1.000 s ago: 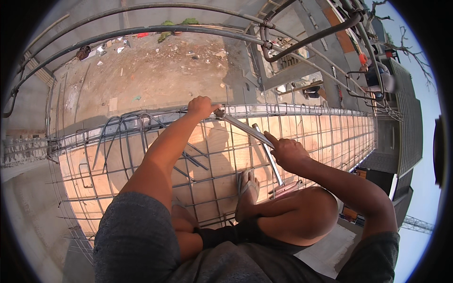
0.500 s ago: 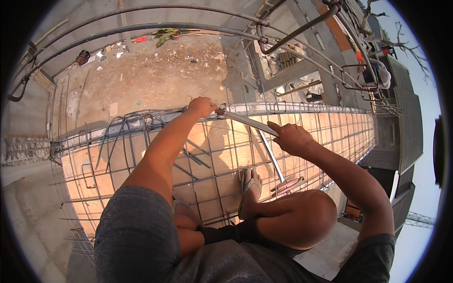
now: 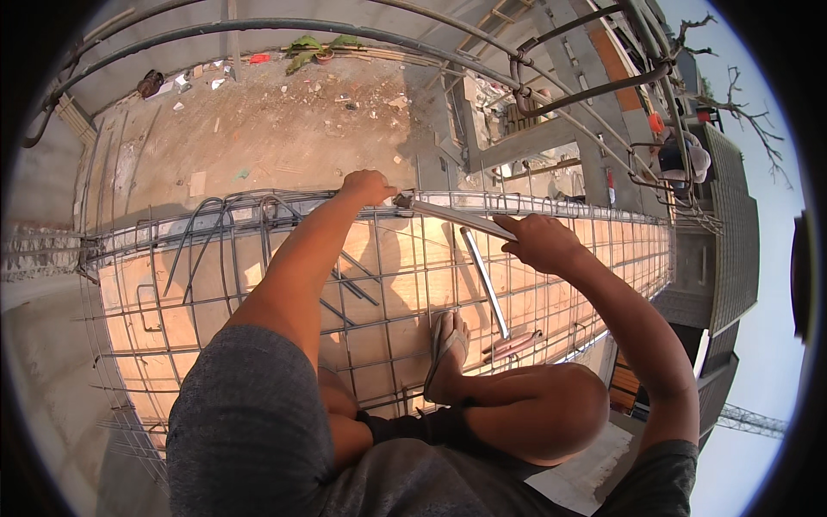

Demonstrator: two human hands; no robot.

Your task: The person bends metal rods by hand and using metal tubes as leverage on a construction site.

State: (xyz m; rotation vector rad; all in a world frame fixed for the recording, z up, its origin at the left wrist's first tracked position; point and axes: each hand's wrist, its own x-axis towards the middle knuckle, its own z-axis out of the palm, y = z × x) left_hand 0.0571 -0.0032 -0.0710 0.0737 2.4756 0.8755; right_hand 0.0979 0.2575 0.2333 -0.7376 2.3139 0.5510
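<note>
My right hand [image 3: 544, 245] is closed around the lower end of a long silver metal bar tool [image 3: 457, 215]. Its dark, jaw-like head [image 3: 402, 200] rests at the far edge of a steel rebar grid [image 3: 379, 297]. Just left of that head, my left hand [image 3: 368, 186] is closed in a pinch over the edge bars; what its fingers hold is too small to make out. A second silver bar [image 3: 487, 283] lies on the grid in front of my right hand. Nearer my knee sits a tool with pinkish handles [image 3: 512, 345].
Plywood sheeting [image 3: 215, 336] lies beneath the grid, with bent rebar pieces [image 3: 202, 237] loose at the left. Scaffold pipes [image 3: 284, 36] cross above a littered dirt floor [image 3: 276, 112] below. My sandalled foot [image 3: 448, 349] stands on the grid. Another person [image 3: 685, 155] is at the far right.
The view has shifted slightly. The silver bar tool lies a little flatter, with my right hand slightly farther out; its head stays beside my left hand, which keeps its pinch.
</note>
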